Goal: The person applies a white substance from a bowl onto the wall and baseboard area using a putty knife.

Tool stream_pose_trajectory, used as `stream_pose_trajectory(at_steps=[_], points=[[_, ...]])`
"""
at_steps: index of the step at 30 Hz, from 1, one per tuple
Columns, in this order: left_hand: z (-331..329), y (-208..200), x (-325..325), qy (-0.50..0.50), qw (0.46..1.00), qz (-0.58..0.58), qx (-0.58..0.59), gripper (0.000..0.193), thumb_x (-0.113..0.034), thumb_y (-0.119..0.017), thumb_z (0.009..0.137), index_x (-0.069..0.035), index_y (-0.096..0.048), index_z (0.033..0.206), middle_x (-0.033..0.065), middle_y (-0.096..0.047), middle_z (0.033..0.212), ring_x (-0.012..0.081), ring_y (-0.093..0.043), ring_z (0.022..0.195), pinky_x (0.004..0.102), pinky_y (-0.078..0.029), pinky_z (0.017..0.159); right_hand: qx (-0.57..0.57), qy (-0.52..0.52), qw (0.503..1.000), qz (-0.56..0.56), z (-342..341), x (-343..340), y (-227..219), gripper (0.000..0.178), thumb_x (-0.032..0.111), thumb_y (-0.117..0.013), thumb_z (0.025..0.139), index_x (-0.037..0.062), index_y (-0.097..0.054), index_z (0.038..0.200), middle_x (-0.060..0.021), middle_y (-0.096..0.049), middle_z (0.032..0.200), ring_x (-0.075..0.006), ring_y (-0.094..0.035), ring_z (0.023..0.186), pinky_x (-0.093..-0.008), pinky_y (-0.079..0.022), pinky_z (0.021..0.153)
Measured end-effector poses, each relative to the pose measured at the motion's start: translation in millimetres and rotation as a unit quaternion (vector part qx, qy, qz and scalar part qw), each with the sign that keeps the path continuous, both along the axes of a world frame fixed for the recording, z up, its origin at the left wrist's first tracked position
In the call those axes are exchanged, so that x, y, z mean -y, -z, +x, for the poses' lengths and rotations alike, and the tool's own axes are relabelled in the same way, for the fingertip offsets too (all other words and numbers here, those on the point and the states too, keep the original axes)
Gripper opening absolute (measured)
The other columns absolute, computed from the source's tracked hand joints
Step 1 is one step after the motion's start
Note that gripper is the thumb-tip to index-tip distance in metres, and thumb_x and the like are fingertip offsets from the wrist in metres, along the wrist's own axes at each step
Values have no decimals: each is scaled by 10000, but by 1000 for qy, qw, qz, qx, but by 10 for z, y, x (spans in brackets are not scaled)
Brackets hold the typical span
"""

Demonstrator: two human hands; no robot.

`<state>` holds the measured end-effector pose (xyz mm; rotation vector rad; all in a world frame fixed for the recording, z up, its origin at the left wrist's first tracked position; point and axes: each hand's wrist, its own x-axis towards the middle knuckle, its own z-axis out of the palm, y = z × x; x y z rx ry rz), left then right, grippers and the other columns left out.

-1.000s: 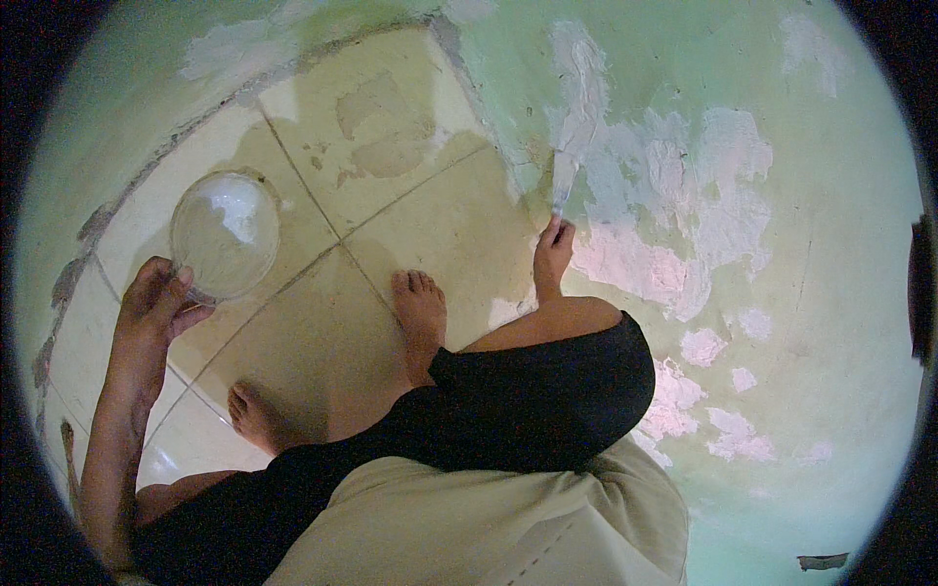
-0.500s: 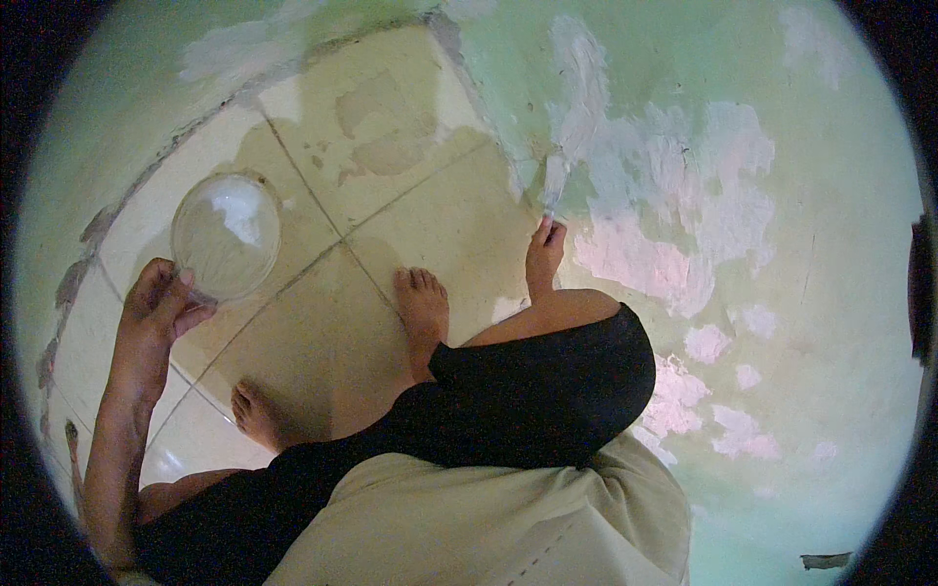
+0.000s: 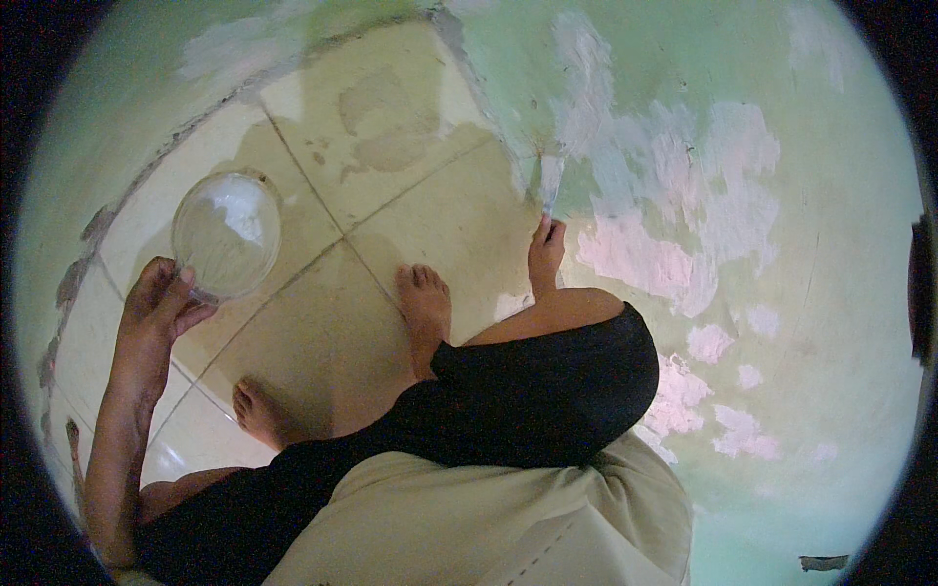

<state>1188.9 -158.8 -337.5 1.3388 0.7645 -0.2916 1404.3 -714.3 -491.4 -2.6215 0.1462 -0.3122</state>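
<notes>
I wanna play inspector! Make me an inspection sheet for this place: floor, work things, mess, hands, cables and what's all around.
Surface: tiled floor with dark grout lines and brownish stains.
Job's things: clear round dish or lid; flat-bladed tool at the green wall, contact hard to tell.
Clutter: thin stick-like thing at lower left, too small to identify.
Hands: left hand holds the dish or lid near its rim; right hand grips the tool.
Cables: nothing seen.
Surroundings: pale, pinkish patches on the wall.

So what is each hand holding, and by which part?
Left hand: a clear round dish, by its near edge. Right hand: a flat scraper-like tool, by its near end.
</notes>
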Motion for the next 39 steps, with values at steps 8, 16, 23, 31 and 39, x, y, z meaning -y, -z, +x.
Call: stream_pose_trajectory(at_steps=[8,16,23,31,39], points=[[23,-3,19,8,1000,-10,-14,245,-263,-576,950,-34,-520,1020,68,-565,927,163,-605,886,312,-537,819,10,-43,997,-59,149,-94,-314,332,375,-481,991,46,-518,984,-159,-597,711,-331,-587,637,-425,-456,597],[13,15,1,3,1000,-6,-8,267,-281,-593,939,-36,-515,1013,78,-570,961,174,-607,903,322,-539,836,-34,-31,982,-186,41,184,-720,339,393,-477,979,66,-561,1004,-229,-655,846,-449,-621,777,-503,-485,644],[66,26,-11,23,999,-22,-20,281,-290,-597,935,-37,-518,1025,76,-559,966,169,-598,902,332,-537,845,-25,-100,943,-317,381,-47,-1156,323,382,-501,968,69,-564,915,-201,-654,782,-401,-643,730,-483,-501,615],[57,34,19,-5,1000,-11,-8,280,-292,-607,929,-43,-516,1017,61,-549,925,165,-597,872,324,-538,835,-78,-144,904,-395,400,94,-1755,375,442,-510,947,79,-566,876,-182,-651,724,-390,-646,670,-481,-503,584],[126,51,51,9,999,-44,5,269,-284,-618,925,-47,-516,1000,64,-561,945,160,-608,873,309,-542,827,-45,-171,866,-468,755,-178,-1915,337,399,-519,938,72,-569,872,-182,-647,728,-397,-636,676,-499,-500,600]])
